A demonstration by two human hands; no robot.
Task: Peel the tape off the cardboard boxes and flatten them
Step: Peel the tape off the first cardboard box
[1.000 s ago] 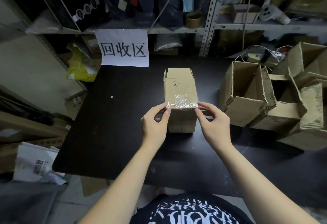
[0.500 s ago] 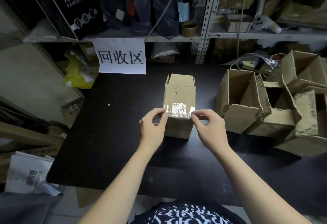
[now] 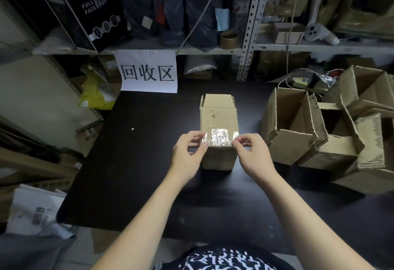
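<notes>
Tape, clear and crinkled, spans the cardboard box top.

Wide bare black table left of cardboard box, out to left edge. Near side open between box and person, forearms crossing it. Right: narrow lane between box and pile of opened boxes; right hand fills its near end. Box's near left corner taken by left hand, pinching tape. Far side: short gap, then paper sign and shelf rack wall it off.
</notes>
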